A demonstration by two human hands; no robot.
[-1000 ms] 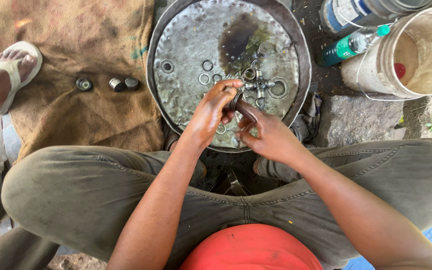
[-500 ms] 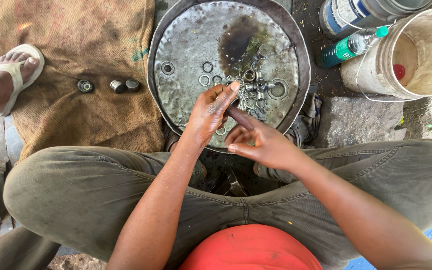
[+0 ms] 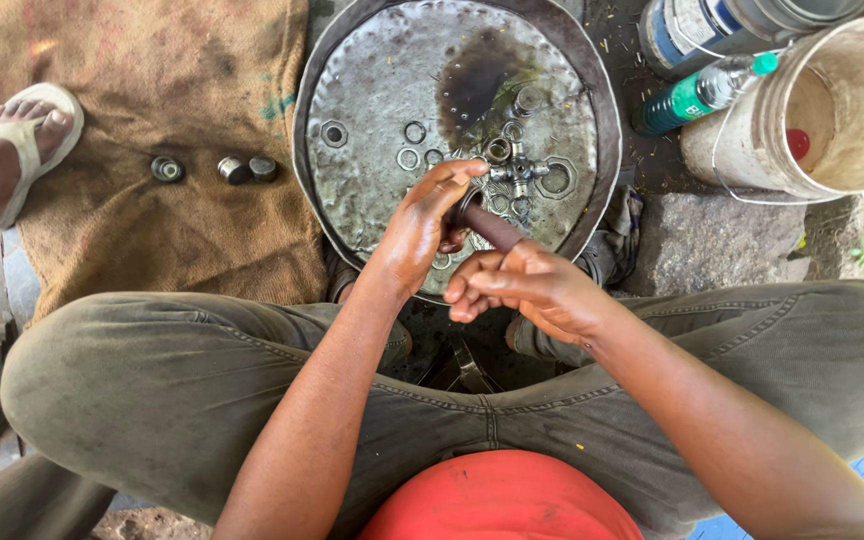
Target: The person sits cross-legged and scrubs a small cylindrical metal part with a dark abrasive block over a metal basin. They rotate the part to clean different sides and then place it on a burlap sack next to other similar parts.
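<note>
On the burlap sacking (image 3: pixel 132 90) at the left lie three small bearing cups (image 3: pixel 217 169). Over the near edge of the round metal pan (image 3: pixel 372 90), the left hand (image 3: pixel 422 225) curls around the end of a small dark, oily cylindrical part (image 3: pixel 487 225), while the right hand (image 3: pixel 527 290) pinches its other end. Rings and a cross-shaped joint (image 3: pixel 517 172) lie in the pan. To the right, a green bottle (image 3: pixel 692 97) with a label leans beside a dirty white bucket (image 3: pixel 752 160) holding something red.
</note>
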